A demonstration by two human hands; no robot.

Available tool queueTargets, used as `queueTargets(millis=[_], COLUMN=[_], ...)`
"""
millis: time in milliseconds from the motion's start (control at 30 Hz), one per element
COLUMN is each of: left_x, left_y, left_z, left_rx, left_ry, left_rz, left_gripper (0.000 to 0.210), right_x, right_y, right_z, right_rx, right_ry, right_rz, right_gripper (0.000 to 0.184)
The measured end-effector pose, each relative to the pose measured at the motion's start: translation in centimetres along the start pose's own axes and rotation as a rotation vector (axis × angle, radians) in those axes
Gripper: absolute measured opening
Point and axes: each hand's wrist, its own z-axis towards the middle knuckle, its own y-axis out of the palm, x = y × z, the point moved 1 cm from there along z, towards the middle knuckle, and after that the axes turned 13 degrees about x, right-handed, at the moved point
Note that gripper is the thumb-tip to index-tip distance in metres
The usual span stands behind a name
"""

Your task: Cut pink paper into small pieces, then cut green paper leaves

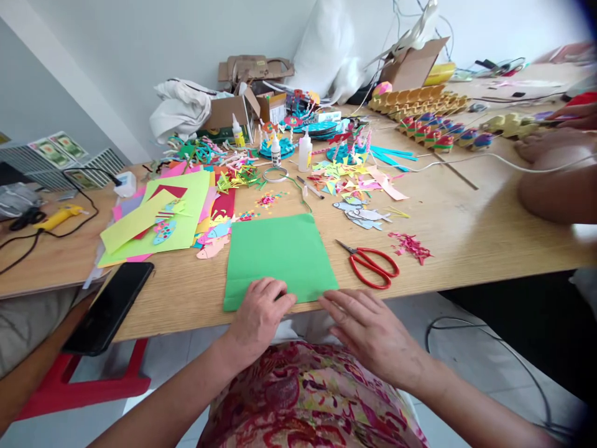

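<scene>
A sheet of green paper (pixel 280 249) lies at the front edge of the table, with a faint crease running along its near side. My left hand (pixel 261 311) is on the sheet's near edge, fingers bent and pressed together on it, thumb pointing right. At the near right corner, my right hand (pixel 368 330) has its fingers stretched out, the tips touching the paper. Red-handled scissors (pixel 373 264) rest just right of the sheet, blades pointing to the upper left. Beside them is a small heap of red paper snippets (pixel 413 247).
Coloured paper sheets (pixel 186 199), paper fish (pixel 214 239) and a black phone (pixel 112 305) are on the left. Behind stand glue bottles (pixel 305 152), paper scraps (pixel 340 177) and white fish cutouts (pixel 366 214). Another person's arm (pixel 559 180) rests at right, near painted egg-carton pieces (pixel 438 134).
</scene>
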Motion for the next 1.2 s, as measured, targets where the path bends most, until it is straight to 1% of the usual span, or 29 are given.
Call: queueTargets(millis=[100, 167, 300, 433, 600, 700, 1033, 1200], left_x=[0.5, 0.9, 1.6, 1.7, 0.9, 0.3, -1.9, -2.6], left_y=[-0.2, -0.3, -0.6, -0.8, -0.9, -1.2, -3.4, -4.0], left_z=[-0.7, -1.2, -1.7, -2.5, -3.6, -4.2, -6.6, -7.7], left_rx=[0.023, 0.010, -0.022, 0.024, 0.088, 0.094, 0.137, 0.152], left_ry=[0.043, 0.064, 0.045, 0.011, 0.006, 0.021, -0.009, -0.047], left_rz=[0.062, 0.099, 0.093, 0.082, 0.116, 0.143, 0.231, 0.245], left_gripper=[0.022, 0.026, 0.034, 0.034, 0.030, 0.030, 0.029, 0.030], right_x=[-1.1, -1.5, -1.6, -1.7, -1.6, -1.6, -1.6, -1.6], right_y=[1.5, 2.1, 2.5, 2.7, 2.7, 2.6, 2.7, 2.7], right_z=[0.9, 1.0, 0.7, 0.7, 0.7, 0.8, 0.7, 0.7], right_rx=[-0.050, -0.071, -0.056, -0.053, -0.076, -0.087, -0.086, -0.076], right_ry=[-0.005, 0.004, 0.001, 0.003, -0.009, -0.009, -0.014, -0.027], right_rz=[0.045, 0.028, -0.027, -0.075, -0.098, -0.096, -0.103, -0.102], right_gripper=[0.032, 0.033, 0.034, 0.033, 0.033, 0.033, 0.033, 0.032])
